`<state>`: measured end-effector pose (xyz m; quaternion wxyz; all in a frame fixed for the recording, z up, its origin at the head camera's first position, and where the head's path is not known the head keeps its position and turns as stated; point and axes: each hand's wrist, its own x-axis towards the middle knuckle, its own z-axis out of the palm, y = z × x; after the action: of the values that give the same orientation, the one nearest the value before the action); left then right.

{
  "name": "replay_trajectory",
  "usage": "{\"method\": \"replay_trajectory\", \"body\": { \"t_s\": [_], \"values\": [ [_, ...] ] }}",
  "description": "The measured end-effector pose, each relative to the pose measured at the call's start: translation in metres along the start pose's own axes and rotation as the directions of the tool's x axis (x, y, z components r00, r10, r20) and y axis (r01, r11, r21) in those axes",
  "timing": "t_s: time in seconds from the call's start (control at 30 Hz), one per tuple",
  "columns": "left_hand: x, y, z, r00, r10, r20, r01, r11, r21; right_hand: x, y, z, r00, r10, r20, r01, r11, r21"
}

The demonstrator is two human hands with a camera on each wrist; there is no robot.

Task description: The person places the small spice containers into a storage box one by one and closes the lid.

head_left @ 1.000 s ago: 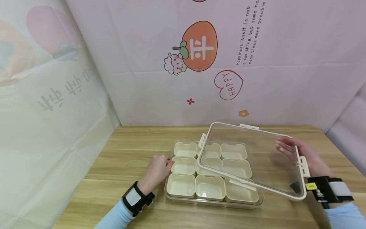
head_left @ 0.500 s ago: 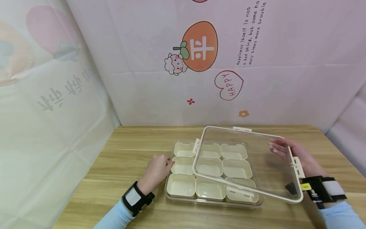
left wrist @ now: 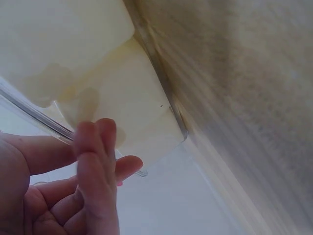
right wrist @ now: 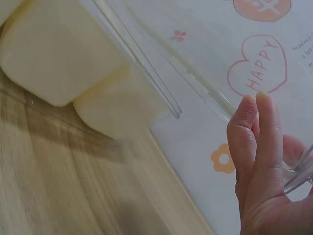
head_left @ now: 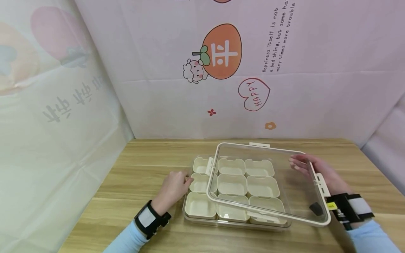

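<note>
A clear plastic storage box (head_left: 235, 225) stands on the table, filled with rows of cream bins (head_left: 200, 205) that hold nothing. My left hand (head_left: 172, 192) pinches the box's left rim between thumb and fingers; the left wrist view shows the fingers (left wrist: 96, 181) on the outer side of that rim. My right hand (head_left: 329, 174) grips the right edge of a transparent lid (head_left: 294, 196) with a cream frame and clips. Tilted, the lid hangs over most of the box, offset to the right. In the right wrist view the fingers (right wrist: 264, 152) extend along the lid's underside.
The wood-grain table (head_left: 136, 172) ends at a printed cloth backdrop (head_left: 158, 105). White cloth (head_left: 57, 158) also hangs at the left side. Black straps (head_left: 148, 219) sit around both wrists.
The lid has moved left and slightly down with my right hand, covering more of the bins. My left hand stays at the box's rim.
</note>
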<state>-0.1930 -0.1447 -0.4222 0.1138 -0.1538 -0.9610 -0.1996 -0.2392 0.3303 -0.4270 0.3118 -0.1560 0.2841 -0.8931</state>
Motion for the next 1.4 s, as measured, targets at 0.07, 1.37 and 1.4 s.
{"method": "replay_trajectory", "body": {
  "t_s": [0.07,1.37,1.4],
  "values": [
    [0.0,0.0,-0.001,1.0,0.007,0.006,-0.007,1.0,0.006,0.003,0.001,0.002,1.0,0.006,0.009,-0.006,1.0,-0.016],
    [-0.029,-0.024,-0.011,0.998,0.032,-0.048,-0.032,0.999,0.011,0.044,0.02,0.04,0.967,0.096,-0.234,-0.09,0.995,0.04],
    [-0.029,-0.025,-0.012,0.998,0.03,-0.053,-0.029,0.999,0.016,0.046,0.019,0.041,0.967,0.106,-0.231,-0.098,0.994,0.046]
  ]
}}
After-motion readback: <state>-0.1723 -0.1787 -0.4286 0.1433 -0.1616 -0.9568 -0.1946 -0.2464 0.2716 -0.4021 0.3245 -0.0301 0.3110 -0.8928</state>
